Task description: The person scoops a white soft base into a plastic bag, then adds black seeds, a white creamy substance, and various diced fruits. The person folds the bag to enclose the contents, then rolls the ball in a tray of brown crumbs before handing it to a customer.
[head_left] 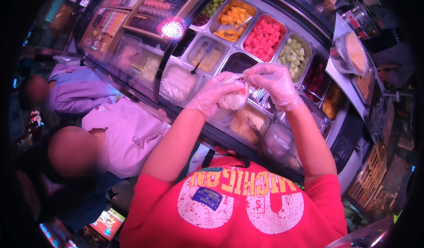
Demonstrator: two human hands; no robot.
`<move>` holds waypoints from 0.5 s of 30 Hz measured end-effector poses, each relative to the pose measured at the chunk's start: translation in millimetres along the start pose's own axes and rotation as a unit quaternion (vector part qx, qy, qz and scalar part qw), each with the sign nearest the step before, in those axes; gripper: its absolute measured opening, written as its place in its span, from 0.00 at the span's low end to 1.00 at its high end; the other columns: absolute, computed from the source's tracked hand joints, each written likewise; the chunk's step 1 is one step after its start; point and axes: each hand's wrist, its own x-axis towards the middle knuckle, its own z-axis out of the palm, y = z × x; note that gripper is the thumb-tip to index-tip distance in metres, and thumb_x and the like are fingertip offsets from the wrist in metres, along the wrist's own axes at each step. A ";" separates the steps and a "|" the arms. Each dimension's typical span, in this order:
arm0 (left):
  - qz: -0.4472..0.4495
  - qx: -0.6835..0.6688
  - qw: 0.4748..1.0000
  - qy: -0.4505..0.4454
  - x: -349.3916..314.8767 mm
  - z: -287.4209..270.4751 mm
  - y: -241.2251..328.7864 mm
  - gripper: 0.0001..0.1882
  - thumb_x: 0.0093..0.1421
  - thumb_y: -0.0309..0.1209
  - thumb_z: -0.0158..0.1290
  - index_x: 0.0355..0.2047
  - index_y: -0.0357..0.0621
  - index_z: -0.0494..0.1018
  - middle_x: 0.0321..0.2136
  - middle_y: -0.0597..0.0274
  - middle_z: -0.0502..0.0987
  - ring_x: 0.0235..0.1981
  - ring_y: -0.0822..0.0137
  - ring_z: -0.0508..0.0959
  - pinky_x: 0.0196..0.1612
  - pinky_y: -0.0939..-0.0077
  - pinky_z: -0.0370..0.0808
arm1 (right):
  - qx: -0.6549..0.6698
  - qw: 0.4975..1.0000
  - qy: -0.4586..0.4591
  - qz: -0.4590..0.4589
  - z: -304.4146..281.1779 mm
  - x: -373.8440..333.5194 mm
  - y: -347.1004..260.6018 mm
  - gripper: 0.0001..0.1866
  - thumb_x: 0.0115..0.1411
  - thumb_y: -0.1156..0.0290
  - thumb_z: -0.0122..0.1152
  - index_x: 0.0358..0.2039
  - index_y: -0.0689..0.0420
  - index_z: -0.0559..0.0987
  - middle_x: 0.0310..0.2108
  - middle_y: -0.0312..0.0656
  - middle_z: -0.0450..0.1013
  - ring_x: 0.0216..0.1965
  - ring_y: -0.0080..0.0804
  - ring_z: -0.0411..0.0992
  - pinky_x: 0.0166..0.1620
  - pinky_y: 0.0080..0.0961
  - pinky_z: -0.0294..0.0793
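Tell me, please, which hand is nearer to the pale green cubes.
Right. In the picture, the right hand is just below-left of the pale green cubes; the left hand is farther left.

Left forearm [173,146]: bare, slanting up and inward to the right.
Right forearm [312,142]: bare, slanting up and inward to the left.
Left wrist [199,110]: lightly bent, level with the other.
Right wrist [293,108]: turned so the fingers point left.
Left grip [216,90]: in a thin clear glove [204,98], fingers curled, thumb laid across.
Right grip [276,85]: gloved alike, thumb and forefinger pinched together.
Spacing: both grips just beside each other, in front of the chest [240,195].
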 end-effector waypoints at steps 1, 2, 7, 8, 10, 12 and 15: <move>0.000 -0.006 1.000 -0.008 -0.3 1.7 0.2 0.21 0.59 0.26 0.65 0.52 0.39 0.73 0.45 0.60 0.80 0.45 0.69 0.82 0.49 0.75 0.80 | -0.031 0.999 0.009 -0.012 2.9 -1.3 2.8 0.11 0.59 0.75 0.68 0.41 0.68 0.84 0.36 0.41 0.80 0.35 0.27 0.78 0.41 0.24 0.79; 0.001 0.003 1.000 -0.008 -1.3 3.4 0.0 0.21 0.60 0.27 0.65 0.52 0.39 0.73 0.45 0.60 0.80 0.46 0.70 0.81 0.49 0.75 0.80 | -0.062 0.998 0.017 -0.024 5.0 -3.2 4.5 0.12 0.59 0.75 0.68 0.41 0.68 0.84 0.37 0.42 0.80 0.36 0.27 0.78 0.42 0.24 0.79; 0.003 0.032 0.999 -0.019 -3.1 6.7 1.7 0.21 0.61 0.29 0.64 0.52 0.39 0.73 0.46 0.61 0.80 0.46 0.71 0.81 0.50 0.76 0.79 | -0.153 0.987 -0.008 0.051 8.4 -6.6 -6.4 0.12 0.56 0.80 0.69 0.42 0.68 0.84 0.34 0.41 0.81 0.33 0.25 0.78 0.40 0.23 0.79; 0.005 0.024 0.999 -0.023 -3.2 7.7 2.8 0.21 0.61 0.28 0.65 0.52 0.39 0.73 0.46 0.61 0.80 0.46 0.71 0.81 0.50 0.76 0.79 | -0.133 0.990 0.010 0.049 8.1 -7.5 -5.1 0.12 0.57 0.79 0.70 0.42 0.68 0.84 0.34 0.41 0.81 0.33 0.25 0.78 0.40 0.23 0.79; 0.008 0.008 0.999 -0.030 -4.5 9.8 4.2 0.21 0.61 0.28 0.65 0.52 0.39 0.73 0.46 0.61 0.80 0.46 0.71 0.81 0.50 0.76 0.79 | -0.094 0.994 0.045 0.045 6.8 -9.0 -0.6 0.13 0.58 0.77 0.71 0.43 0.69 0.84 0.36 0.43 0.81 0.33 0.24 0.77 0.39 0.22 0.78; 0.022 0.004 1.000 -0.013 -6.3 13.0 -1.9 0.20 0.60 0.28 0.65 0.52 0.39 0.74 0.45 0.61 0.80 0.46 0.71 0.81 0.49 0.76 0.79 | 0.000 0.998 0.054 0.042 8.2 -14.5 -1.7 0.10 0.57 0.78 0.71 0.40 0.68 0.84 0.36 0.43 0.81 0.34 0.24 0.78 0.39 0.22 0.78; 0.025 0.001 1.000 0.001 -10.6 14.2 -6.2 0.19 0.60 0.26 0.65 0.50 0.39 0.74 0.44 0.61 0.81 0.45 0.71 0.82 0.49 0.75 0.79 | 0.101 0.993 0.045 0.049 8.9 -17.5 -0.6 0.09 0.57 0.78 0.71 0.37 0.68 0.84 0.35 0.44 0.81 0.32 0.25 0.77 0.37 0.21 0.76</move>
